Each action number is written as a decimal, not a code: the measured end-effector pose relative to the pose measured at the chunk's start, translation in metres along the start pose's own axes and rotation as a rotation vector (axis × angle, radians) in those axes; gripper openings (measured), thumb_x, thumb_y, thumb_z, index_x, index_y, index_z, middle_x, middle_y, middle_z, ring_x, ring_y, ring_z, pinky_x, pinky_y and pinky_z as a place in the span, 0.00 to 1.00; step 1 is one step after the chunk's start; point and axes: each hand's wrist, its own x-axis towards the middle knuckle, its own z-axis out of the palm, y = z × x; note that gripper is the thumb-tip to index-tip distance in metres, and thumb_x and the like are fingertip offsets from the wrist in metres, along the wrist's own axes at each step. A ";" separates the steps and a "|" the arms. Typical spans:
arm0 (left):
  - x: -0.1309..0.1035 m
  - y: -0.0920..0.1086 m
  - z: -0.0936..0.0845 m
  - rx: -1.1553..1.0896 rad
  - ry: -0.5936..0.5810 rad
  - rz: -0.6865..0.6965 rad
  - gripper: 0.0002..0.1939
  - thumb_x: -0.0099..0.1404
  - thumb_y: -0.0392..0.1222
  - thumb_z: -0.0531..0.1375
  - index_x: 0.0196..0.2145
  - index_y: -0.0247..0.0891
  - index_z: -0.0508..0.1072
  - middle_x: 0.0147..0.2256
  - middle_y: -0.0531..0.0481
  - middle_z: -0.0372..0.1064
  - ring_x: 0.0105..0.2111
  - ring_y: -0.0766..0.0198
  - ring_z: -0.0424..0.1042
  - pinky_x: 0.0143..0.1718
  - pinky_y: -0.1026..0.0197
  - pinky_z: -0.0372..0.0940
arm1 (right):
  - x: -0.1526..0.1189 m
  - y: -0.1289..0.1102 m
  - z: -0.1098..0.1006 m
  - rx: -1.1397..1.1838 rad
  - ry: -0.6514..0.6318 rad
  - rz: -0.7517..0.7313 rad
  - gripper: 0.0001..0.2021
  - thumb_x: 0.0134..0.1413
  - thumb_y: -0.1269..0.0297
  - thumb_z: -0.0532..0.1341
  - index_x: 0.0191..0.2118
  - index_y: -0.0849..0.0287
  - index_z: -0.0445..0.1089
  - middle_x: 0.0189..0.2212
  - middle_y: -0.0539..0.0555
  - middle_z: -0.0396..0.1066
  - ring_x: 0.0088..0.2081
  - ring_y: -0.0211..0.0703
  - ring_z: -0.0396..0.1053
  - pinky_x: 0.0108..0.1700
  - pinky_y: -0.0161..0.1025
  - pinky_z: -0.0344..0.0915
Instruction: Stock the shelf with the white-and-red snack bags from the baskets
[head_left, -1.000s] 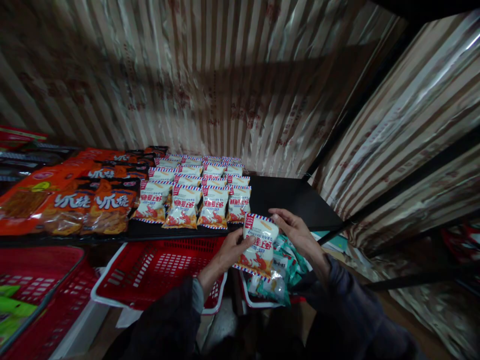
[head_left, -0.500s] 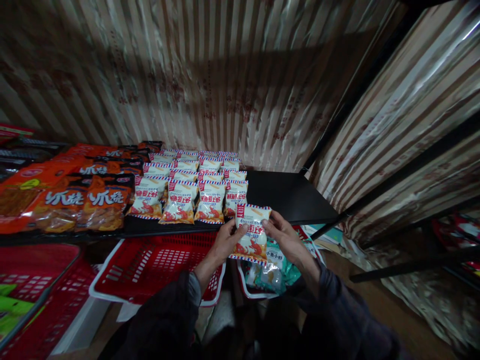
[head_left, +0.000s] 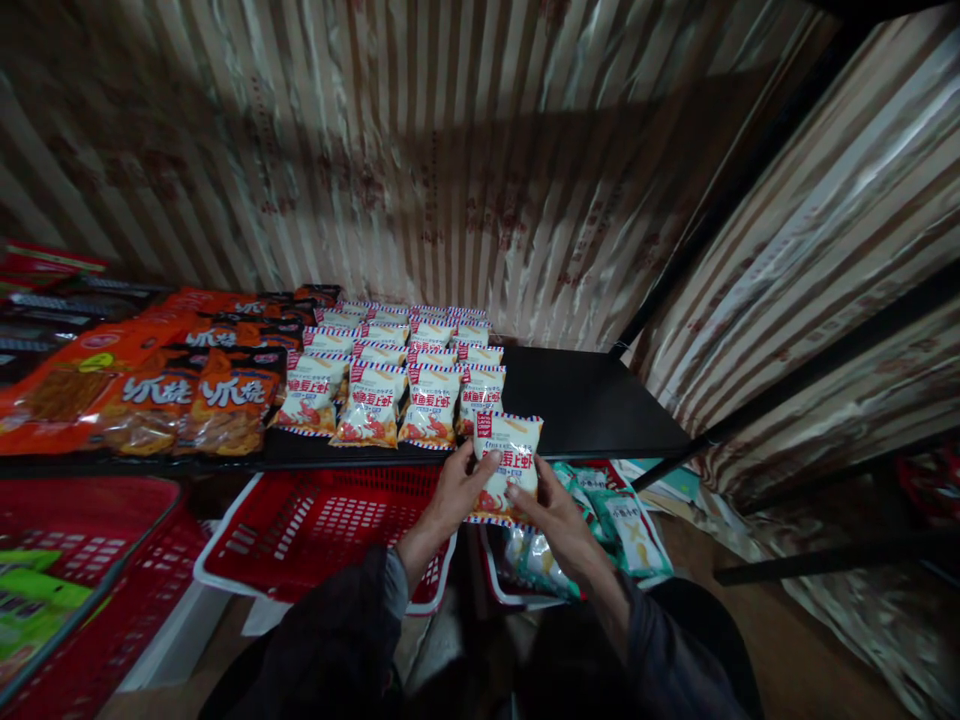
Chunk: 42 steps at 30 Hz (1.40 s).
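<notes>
Between my two hands is a white and orange snack bag point(head_left: 511, 445) with a red corner label and striped edges, held upright just in front of the shelf edge. My left hand point(head_left: 459, 485) grips its left side, thumb on the front. My right hand point(head_left: 559, 515) holds its lower right side, the thumb pressed across the front. Just behind it, rows of matching snack bags point(head_left: 431, 400) stand on the black shelf point(head_left: 585, 400). The backs of the held bag and most of my fingers behind it are hidden.
Orange and black snack packs point(head_left: 232, 400) fill the shelf's left part. Below stand an empty-looking red basket point(head_left: 330, 520), a basket with green snack bags point(head_left: 634, 535), and another red basket point(head_left: 142, 560) holding bright green packs point(head_left: 45, 600). A black metal post point(head_left: 675, 270) rises at right.
My right hand has shifted down the bag's right side, its thumb now lower on the front. The view has turned slightly, so the shelf appears a little further right.
</notes>
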 end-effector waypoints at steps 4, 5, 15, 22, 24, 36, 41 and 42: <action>-0.003 0.001 -0.001 -0.008 -0.029 -0.018 0.30 0.56 0.61 0.63 0.47 0.34 0.71 0.45 0.42 0.75 0.44 0.53 0.74 0.44 0.57 0.68 | -0.001 0.006 0.006 0.027 0.012 -0.025 0.29 0.48 0.55 0.69 0.56 0.52 0.64 0.50 0.55 0.74 0.48 0.51 0.73 0.52 0.50 0.68; -0.004 0.001 -0.002 -0.007 -0.041 -0.024 0.29 0.57 0.60 0.63 0.48 0.35 0.71 0.46 0.42 0.75 0.46 0.53 0.73 0.45 0.57 0.67 | -0.001 0.006 0.007 0.036 0.031 -0.029 0.29 0.47 0.55 0.69 0.55 0.51 0.65 0.49 0.55 0.75 0.47 0.51 0.73 0.51 0.49 0.68; -0.005 0.002 -0.005 -0.015 -0.139 -0.024 0.28 0.57 0.59 0.63 0.46 0.34 0.73 0.45 0.41 0.75 0.45 0.53 0.73 0.49 0.54 0.65 | -0.004 0.003 -0.004 0.040 0.147 -0.015 0.27 0.44 0.54 0.70 0.52 0.52 0.69 0.43 0.53 0.77 0.42 0.51 0.74 0.49 0.50 0.68; -0.001 0.004 0.004 -0.114 -0.270 -0.067 0.43 0.53 0.54 0.69 0.61 0.34 0.60 0.47 0.39 0.74 0.45 0.52 0.75 0.48 0.52 0.66 | 0.008 -0.023 -0.011 -0.044 0.189 -0.109 0.27 0.42 0.56 0.71 0.50 0.54 0.70 0.43 0.53 0.78 0.43 0.50 0.73 0.49 0.48 0.68; 0.001 0.005 0.004 -0.117 -0.263 -0.070 0.44 0.53 0.54 0.68 0.62 0.35 0.58 0.47 0.40 0.74 0.44 0.52 0.75 0.46 0.53 0.68 | 0.012 -0.027 -0.012 -0.067 0.187 -0.125 0.27 0.41 0.56 0.71 0.50 0.55 0.70 0.43 0.53 0.78 0.43 0.50 0.73 0.48 0.48 0.68; -0.002 0.008 -0.006 -0.037 -0.212 -0.034 0.41 0.52 0.55 0.68 0.58 0.34 0.62 0.43 0.41 0.76 0.40 0.53 0.76 0.39 0.57 0.70 | 0.015 -0.019 -0.008 -0.093 0.095 -0.129 0.26 0.43 0.54 0.70 0.50 0.54 0.70 0.44 0.52 0.77 0.44 0.47 0.73 0.53 0.47 0.66; -0.003 0.008 -0.017 0.023 -0.171 -0.008 0.41 0.54 0.51 0.67 0.60 0.31 0.60 0.45 0.39 0.76 0.42 0.53 0.76 0.47 0.53 0.68 | 0.000 0.007 -0.036 -0.382 -0.080 -0.105 0.20 0.56 0.50 0.60 0.51 0.53 0.70 0.45 0.53 0.76 0.44 0.47 0.72 0.43 0.43 0.69; -0.003 0.009 -0.020 0.043 -0.172 -0.008 0.40 0.55 0.50 0.66 0.61 0.31 0.60 0.45 0.39 0.76 0.42 0.54 0.76 0.47 0.53 0.68 | -0.003 0.016 -0.044 -0.526 -0.121 -0.108 0.18 0.59 0.51 0.58 0.49 0.55 0.71 0.42 0.54 0.76 0.42 0.47 0.73 0.42 0.44 0.69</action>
